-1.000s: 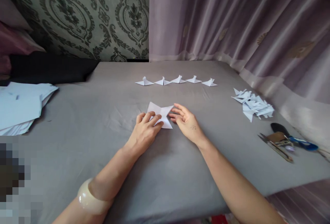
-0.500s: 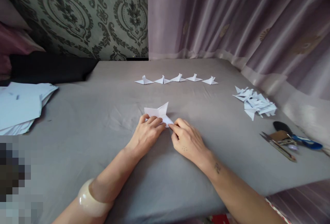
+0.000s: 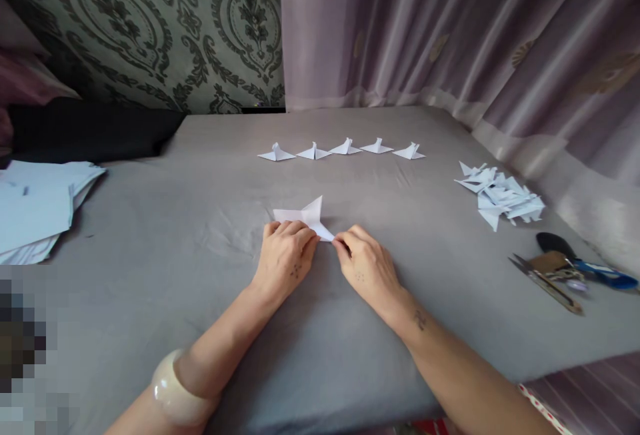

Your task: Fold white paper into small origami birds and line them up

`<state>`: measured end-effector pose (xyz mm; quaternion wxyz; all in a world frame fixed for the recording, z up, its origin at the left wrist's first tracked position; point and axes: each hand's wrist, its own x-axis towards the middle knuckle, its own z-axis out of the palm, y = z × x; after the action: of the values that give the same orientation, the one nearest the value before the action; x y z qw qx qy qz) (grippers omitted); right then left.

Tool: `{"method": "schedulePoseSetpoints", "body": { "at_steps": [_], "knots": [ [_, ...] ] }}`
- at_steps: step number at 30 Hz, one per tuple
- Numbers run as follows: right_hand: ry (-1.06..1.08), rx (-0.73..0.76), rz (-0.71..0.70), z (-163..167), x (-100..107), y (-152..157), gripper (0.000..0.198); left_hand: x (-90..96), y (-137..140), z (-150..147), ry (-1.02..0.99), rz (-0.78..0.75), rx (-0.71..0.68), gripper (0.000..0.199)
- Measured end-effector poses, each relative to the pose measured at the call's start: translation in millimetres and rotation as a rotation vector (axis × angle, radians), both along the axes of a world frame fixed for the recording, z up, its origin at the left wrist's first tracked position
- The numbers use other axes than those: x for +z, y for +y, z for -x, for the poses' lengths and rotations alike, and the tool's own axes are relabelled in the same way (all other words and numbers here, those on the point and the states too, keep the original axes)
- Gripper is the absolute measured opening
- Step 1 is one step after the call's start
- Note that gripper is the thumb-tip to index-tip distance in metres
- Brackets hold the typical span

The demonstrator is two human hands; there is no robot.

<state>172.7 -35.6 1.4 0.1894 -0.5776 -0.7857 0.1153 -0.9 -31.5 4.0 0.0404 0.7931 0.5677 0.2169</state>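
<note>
A white folded paper (image 3: 313, 215) with pointed flaps lies at the middle of the grey cloth, one point standing up and one reaching right. My left hand (image 3: 286, 248) is closed over its near edge, fingers curled on the paper and hiding part of it. Between the thumb and forefinger of my right hand (image 3: 364, 255) the paper's right-hand tip is pinched. Beyond both hands stands a row of several small folded paper figures (image 3: 346, 148), each with wide points and a raised middle.
To the right lies a heap of folded paper pieces (image 3: 505, 196). Nearer are thread snips (image 3: 547, 285), a brown piece (image 3: 550, 261) and a blue-and-black tool (image 3: 605, 273). Paper sheets (image 3: 35, 205) are stacked at left, before a black cloth (image 3: 95, 128). A curtain (image 3: 400, 35) borders the far right.
My left hand has turned more knuckles-up, its fingers drawn together on the paper. My right fingers have closed on the paper's right tip. The view has shifted slightly.
</note>
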Motion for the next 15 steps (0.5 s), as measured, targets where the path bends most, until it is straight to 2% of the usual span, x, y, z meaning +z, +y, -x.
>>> {"method": "schedulePoseSetpoints", "body": {
  "at_steps": [8,15],
  "knots": [
    [0.074,-0.057,0.066,1.5,-2.6,5.7,0.016,4.8,0.4,-6.0,-0.012,0.037,0.063,0.02],
    [0.026,-0.071,0.026,4.1,-7.2,6.5,0.013,3.9,2.8,-6.8,0.032,0.021,0.059,0.021]
  ]
}}
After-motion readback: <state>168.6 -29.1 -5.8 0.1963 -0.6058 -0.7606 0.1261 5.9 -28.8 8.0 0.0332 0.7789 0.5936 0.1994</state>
